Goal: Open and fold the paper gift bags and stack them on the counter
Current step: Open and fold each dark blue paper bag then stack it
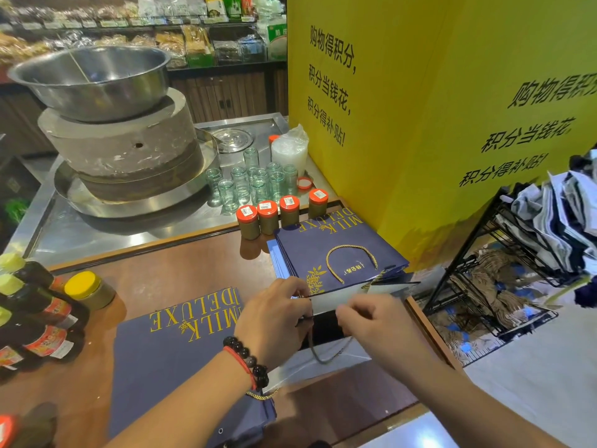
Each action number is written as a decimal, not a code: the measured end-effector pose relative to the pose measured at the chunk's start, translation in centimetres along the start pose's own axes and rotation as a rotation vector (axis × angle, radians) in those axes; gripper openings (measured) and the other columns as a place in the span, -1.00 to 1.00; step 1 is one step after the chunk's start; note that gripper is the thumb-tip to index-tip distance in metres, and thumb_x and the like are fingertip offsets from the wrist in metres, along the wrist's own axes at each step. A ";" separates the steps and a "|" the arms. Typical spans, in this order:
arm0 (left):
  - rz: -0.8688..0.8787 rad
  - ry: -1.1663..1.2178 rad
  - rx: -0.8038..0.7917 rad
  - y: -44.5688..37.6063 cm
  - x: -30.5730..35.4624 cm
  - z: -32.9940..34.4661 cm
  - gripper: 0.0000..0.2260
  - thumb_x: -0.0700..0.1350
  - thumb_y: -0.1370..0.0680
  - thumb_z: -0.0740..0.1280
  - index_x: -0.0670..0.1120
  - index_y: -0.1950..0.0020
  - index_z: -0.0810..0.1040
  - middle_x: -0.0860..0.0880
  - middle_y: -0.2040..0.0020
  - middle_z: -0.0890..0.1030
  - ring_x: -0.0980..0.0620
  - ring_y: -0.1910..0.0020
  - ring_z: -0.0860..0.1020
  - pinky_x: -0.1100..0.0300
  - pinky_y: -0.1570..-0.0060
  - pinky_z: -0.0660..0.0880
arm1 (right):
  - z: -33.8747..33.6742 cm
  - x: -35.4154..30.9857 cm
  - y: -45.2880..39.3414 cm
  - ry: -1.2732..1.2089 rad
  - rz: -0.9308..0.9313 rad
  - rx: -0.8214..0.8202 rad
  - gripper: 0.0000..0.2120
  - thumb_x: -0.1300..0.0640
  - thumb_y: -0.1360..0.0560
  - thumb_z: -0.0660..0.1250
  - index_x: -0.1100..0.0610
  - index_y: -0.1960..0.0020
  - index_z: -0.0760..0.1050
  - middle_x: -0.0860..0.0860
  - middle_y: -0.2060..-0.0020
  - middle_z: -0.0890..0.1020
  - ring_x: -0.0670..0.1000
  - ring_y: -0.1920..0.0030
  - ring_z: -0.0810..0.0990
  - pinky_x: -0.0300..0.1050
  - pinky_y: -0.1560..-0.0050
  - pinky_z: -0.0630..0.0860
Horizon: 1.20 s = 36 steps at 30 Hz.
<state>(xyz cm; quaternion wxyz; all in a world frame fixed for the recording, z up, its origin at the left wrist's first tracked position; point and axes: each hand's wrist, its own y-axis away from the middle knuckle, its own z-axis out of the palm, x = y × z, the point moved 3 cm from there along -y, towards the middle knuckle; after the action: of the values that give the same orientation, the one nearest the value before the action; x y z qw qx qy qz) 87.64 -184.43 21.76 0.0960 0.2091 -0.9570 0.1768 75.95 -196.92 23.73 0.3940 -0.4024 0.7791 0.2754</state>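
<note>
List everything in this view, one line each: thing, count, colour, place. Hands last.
gift bag being opened: one, navy, white inside, counter centre
stacked bags: several, navy, right, by the pillar
flat bags: pile, navy, under left forearm
counter: one, brown wood
orange-lidded jars: four, counter's far edge
empty glass jars: about ten, clear, steel tray
stone mill: one, grey, steel basin on top
sauce bottles: several, dark, left edge
yellow-lidded jar: one, left
pillar: yellow, right
wire rack: black, far right
left hand: pinches the bag's rim
right hand: pinches the bag's rim

Bag mouth (326, 318): partly hidden behind both hands.
Flat bag (168, 357): under left forearm, near edge covered.
Bottles (32, 318): left of hands, cut off.
</note>
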 end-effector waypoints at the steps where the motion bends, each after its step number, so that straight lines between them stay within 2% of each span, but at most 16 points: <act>1: 0.012 -0.008 0.005 0.0 0.1 -0.1 -0.79 -0.13 -0.21 0.60 -0.02 0.34 0.57 0.05 0.08 0.56 0.02 0.33 0.53 0.26 0.53 0.30 | -0.4 -0.9 -0.6 0.085 -0.060 0.018 -0.76 0.10 -0.48 0.31 0.22 0.30 0.50 0.14 0.39 0.50 -0.09 0.41 0.35 -0.12 0.36 0.29; 4: 0.027 -0.028 0.019 -0.1 0.4 -0.3 -0.80 -0.14 -0.21 0.59 0.00 0.31 0.61 0.02 0.08 0.56 0.01 0.35 0.52 0.26 0.51 0.23 | 0.2 -1.9 -2.5 0.459 -0.086 -0.106 -0.76 0.02 -0.51 0.21 0.13 0.23 0.51 0.06 0.34 0.53 0.04 0.28 0.50 -0.03 0.34 0.39; 6: 0.027 -0.022 0.020 0.0 0.6 -0.4 -0.82 -0.14 -0.21 0.58 0.02 0.31 0.62 0.03 0.07 0.58 0.01 0.34 0.53 0.27 0.48 0.19 | 1.2 -1.6 -3.5 0.590 -0.030 -0.234 -0.73 0.00 -0.54 0.17 0.14 0.20 0.50 0.05 0.33 0.52 0.09 0.23 0.52 -0.08 0.35 0.35; 12: 0.034 0.016 0.031 0.4 0.7 -0.1 -0.85 -0.17 -0.24 0.55 0.01 0.32 0.63 0.03 0.06 0.57 -0.01 0.26 0.55 0.29 0.45 0.25 | 2.3 -1.6 -4.2 0.507 0.049 -0.403 -0.75 0.05 -0.56 0.19 0.17 0.11 0.58 0.07 0.30 0.53 0.06 0.24 0.49 -0.09 0.29 0.35; 16: 0.036 0.015 0.043 0.6 1.0 -0.5 -0.80 -0.16 -0.16 0.61 0.01 0.36 0.64 0.02 0.11 0.58 0.03 0.30 0.56 0.31 0.52 0.24 | 2.1 -1.8 -4.1 0.449 0.046 -0.462 -0.77 0.08 -0.57 0.24 0.18 0.03 0.62 0.14 0.15 0.63 0.02 0.19 0.51 -0.11 0.24 0.38; 20: 0.028 0.041 0.039 0.8 0.8 -0.2 -0.79 -0.15 -0.15 0.62 0.00 0.36 0.62 0.01 0.04 0.58 0.03 0.29 0.57 0.29 0.54 0.33 | 1.9 -1.8 -3.8 0.420 0.034 -0.468 -0.83 0.09 -0.58 0.27 0.08 0.05 0.63 -0.05 0.27 0.58 -0.04 0.19 0.52 -0.22 0.29 0.38; 23: 0.029 0.053 0.043 1.1 0.8 -0.1 -0.83 -0.12 -0.20 0.58 -0.01 0.34 0.62 0.01 -0.01 0.57 0.03 0.25 0.57 0.24 0.57 0.41 | 1.9 -1.6 -3.8 0.409 0.022 -0.465 -0.85 0.11 -0.57 0.28 0.02 0.12 0.60 -0.05 0.26 0.58 -0.03 0.19 0.53 -0.24 0.31 0.38; 26: 0.042 0.072 0.072 1.3 0.8 -0.2 -0.96 -0.10 -0.27 0.44 -0.02 0.31 0.62 0.01 -0.01 0.56 0.02 0.25 0.57 0.20 0.57 0.45 | 2.2 -1.1 -3.8 0.414 0.029 -0.441 -0.84 0.12 -0.57 0.27 0.03 0.13 0.59 -0.09 0.33 0.52 -0.04 0.23 0.48 -0.20 0.28 0.36; 29: 0.049 0.088 0.078 1.3 0.9 -0.2 -0.96 -0.12 -0.33 0.41 0.00 0.26 0.64 0.00 -0.03 0.56 -0.01 0.20 0.59 0.14 0.53 0.51 | 2.6 -0.5 -3.8 0.415 0.046 -0.401 -0.85 0.10 -0.58 0.25 0.05 0.11 0.57 -0.05 0.26 0.53 -0.02 0.18 0.49 -0.14 0.22 0.37; 33: 0.054 0.079 0.058 1.3 1.0 -0.4 -0.88 -0.21 -0.31 0.50 -0.02 0.24 0.64 -0.02 -0.02 0.57 -0.01 0.17 0.59 0.13 0.52 0.52 | 2.7 -0.1 -3.7 0.418 0.053 -0.330 -0.86 0.09 -0.59 0.24 0.04 0.11 0.54 -0.11 0.27 0.47 -0.04 0.17 0.47 -0.14 0.24 0.34; 36: 0.048 0.076 0.052 1.4 1.0 -0.5 -0.86 -0.22 -0.29 0.51 -0.02 0.26 0.62 -0.01 -0.01 0.56 0.01 0.20 0.58 0.16 0.54 0.50 | 2.9 -0.1 -3.6 0.445 0.057 -0.292 -0.86 0.09 -0.58 0.23 0.06 0.08 0.54 -0.06 0.23 0.50 0.01 0.10 0.48 -0.08 0.16 0.38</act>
<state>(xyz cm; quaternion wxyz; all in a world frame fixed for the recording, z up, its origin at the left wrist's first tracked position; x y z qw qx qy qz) 86.18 -183.44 22.08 0.1228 0.1817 -0.9524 0.2117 80.14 -196.59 21.81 0.1430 -0.4835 0.8096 0.3005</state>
